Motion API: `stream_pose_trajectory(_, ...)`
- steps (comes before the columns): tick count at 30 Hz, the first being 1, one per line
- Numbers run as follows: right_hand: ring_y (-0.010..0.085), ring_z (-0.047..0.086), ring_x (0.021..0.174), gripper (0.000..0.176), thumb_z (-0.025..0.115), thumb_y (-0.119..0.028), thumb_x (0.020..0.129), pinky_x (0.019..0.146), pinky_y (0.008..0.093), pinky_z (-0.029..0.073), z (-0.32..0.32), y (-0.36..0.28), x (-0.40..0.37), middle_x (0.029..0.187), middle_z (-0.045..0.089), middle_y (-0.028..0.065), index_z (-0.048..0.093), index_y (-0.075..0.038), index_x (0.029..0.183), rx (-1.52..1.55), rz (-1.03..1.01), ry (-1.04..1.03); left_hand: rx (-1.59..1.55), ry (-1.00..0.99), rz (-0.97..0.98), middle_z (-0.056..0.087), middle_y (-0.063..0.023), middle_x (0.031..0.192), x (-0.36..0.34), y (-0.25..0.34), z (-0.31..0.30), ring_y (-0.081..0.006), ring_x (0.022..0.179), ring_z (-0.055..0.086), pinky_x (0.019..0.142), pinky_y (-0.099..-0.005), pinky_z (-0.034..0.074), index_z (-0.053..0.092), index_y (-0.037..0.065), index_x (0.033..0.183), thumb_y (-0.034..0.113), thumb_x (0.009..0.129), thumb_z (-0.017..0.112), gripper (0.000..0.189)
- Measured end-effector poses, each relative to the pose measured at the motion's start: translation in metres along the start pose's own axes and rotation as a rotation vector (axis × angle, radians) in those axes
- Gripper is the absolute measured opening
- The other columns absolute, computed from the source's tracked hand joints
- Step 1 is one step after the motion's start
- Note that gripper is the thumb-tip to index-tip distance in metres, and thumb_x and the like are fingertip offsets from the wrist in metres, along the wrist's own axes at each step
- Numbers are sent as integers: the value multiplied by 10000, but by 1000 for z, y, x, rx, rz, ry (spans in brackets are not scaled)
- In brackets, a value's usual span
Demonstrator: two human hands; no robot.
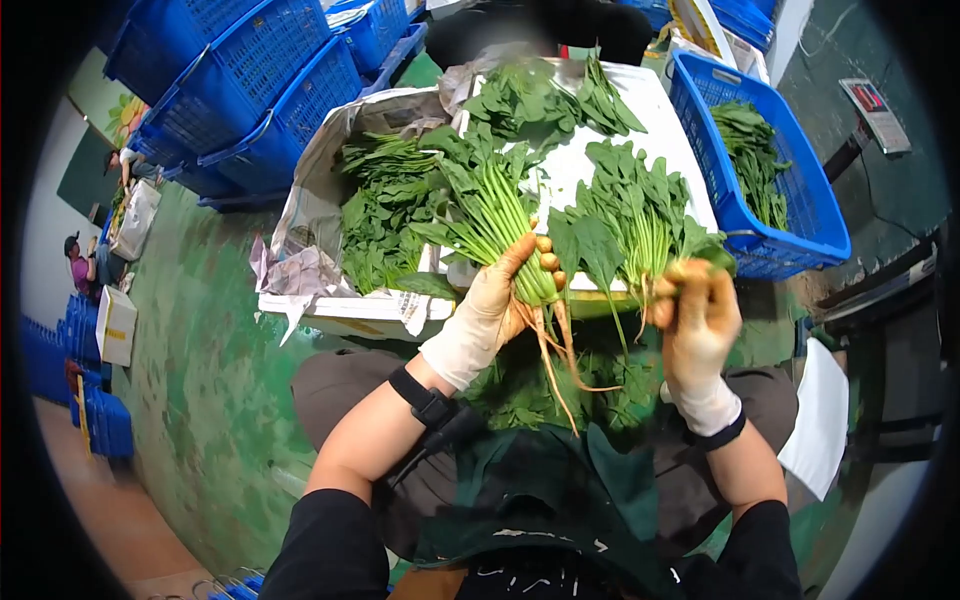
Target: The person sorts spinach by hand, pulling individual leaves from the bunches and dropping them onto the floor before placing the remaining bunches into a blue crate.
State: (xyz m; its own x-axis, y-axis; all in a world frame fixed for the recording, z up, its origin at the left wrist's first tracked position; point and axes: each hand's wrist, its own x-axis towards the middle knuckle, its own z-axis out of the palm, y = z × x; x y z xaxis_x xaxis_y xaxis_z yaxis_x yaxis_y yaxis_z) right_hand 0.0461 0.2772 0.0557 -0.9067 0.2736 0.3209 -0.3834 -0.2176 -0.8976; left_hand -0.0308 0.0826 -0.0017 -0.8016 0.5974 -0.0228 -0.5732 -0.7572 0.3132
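My left hand, in a pale glove, grips a bunch of spinach by its stems, with the pinkish roots hanging down over my lap. My right hand, also gloved, holds a second spinach bunch near its base, leaves pointing away from me. Both bunches are raised above the near edge of a white foam box. More loose spinach lies in a paper-lined box to the left.
A blue plastic crate with spinach stands at the right. Stacked blue crates sit at the upper left. Leaf trimmings lie on my lap apron. The floor is green. Other people sit far left.
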Motion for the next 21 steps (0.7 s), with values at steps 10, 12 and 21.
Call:
stream_pose_trajectory(10, 220, 641, 789, 540, 703, -398, 740, 719, 307, 502, -14, -6, -1, 873, 646, 173, 587, 28, 1050, -1134, 434, -1187, 871, 454, 165, 609, -52, 771, -7, -2, 12, -123, 645, 587, 565, -242, 490, 567, 31, 929, 180, 818, 660, 207)
stream_pose_trajectory(12, 195, 639, 796, 562, 722, -363, 729, 740, 289, 496, -11, -2, 3, 868, 652, 158, 567, 31, 1099, -930, 507, -826, 1008, 437, 284, 624, -43, 749, -4, -15, 11, -118, 638, 593, 564, -228, 468, 578, 23, 905, 173, 808, 671, 201)
stream_pose_trajectory(21, 167, 475, 1069, 650, 736, -214, 737, 939, 299, 373, 31, 42, -10, 1160, 518, 85, 394, -17, 1254, -99, 521, -311, 1799, 134, 510, 480, -178, 1124, -12, -69, -14, -327, 1055, 476, 882, -385, 401, 375, -3, 1248, 12, 704, 593, 587)
